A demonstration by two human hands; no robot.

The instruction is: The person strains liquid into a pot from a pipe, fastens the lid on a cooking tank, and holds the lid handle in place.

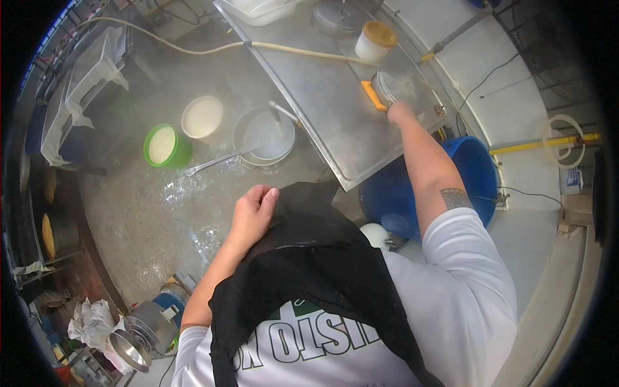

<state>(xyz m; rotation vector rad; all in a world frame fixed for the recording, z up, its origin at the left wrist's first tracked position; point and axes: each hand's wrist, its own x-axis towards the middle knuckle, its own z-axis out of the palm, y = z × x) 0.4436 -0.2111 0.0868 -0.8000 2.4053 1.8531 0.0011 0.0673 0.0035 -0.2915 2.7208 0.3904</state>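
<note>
My right hand (402, 114) reaches over the steel table (316, 103) with its fingers curled. It is at the near rim of a round, clear or metallic container (394, 85), beside an orange handle (373, 97). What the fingers grip there is hidden. My left hand (255, 213) hangs in front of the black apron (303, 216), its fingers folded in and the thumb along them, with nothing visible in it. Past that hand, on the wet floor, stands a metal pot (288, 153) of whitish liquid. A long-handled metal utensil (216, 161) leans across its rim.
A green bucket (184, 153) and a white bucket (214, 126) of pale liquid stand on the floor. A white tub with a brown lid (376, 42) is on the table, crossed by a hose (303, 51). A blue barrel (412, 193) is below the table's near end.
</note>
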